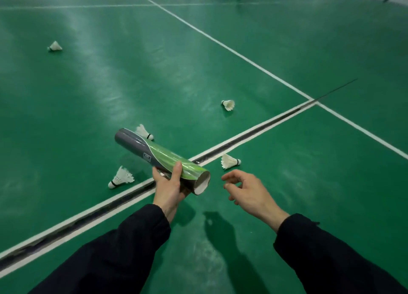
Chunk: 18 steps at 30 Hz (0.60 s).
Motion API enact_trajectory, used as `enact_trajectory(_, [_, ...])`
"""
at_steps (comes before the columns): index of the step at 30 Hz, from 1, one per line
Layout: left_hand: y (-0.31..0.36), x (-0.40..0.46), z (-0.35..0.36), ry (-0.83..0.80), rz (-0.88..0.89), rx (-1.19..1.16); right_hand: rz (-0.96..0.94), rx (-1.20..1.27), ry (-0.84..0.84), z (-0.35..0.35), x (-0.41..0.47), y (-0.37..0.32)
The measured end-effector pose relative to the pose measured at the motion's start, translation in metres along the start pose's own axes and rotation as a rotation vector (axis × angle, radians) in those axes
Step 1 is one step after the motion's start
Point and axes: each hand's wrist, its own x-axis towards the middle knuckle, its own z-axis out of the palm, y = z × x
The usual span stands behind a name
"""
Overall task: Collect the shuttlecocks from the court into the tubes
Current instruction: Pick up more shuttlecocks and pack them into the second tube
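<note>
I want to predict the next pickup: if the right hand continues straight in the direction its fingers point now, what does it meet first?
Probably the shuttlecock lying beside the white line: the right hand reaches up-left toward it, fingers loosely curled and empty. Depth is unclear.

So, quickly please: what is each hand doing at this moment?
Left hand: grips the shuttlecock tube near its open end.
Right hand: open, fingers loosely curled, holding nothing.
</note>
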Motion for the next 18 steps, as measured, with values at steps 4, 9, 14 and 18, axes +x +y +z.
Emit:
enact_trajectory(4, [0.031,0.006,0.004,-0.013,-0.080,0.033,0.016,-0.220,-0.057,-0.001,0.017,-0.026])
enact_trajectory(9, [0.042,0.036,0.005,-0.033,-0.093,0.059,0.051,-0.493,-0.046,-0.002,0.062,-0.007])
enact_trajectory(14, [0.019,0.058,-0.005,-0.021,-0.072,0.075,-0.053,-0.779,-0.080,0.017,0.126,0.047])
enact_trajectory(18, [0.008,0.067,0.001,0.028,-0.071,0.058,-0.354,-1.130,-0.178,0.022,0.169,0.081])
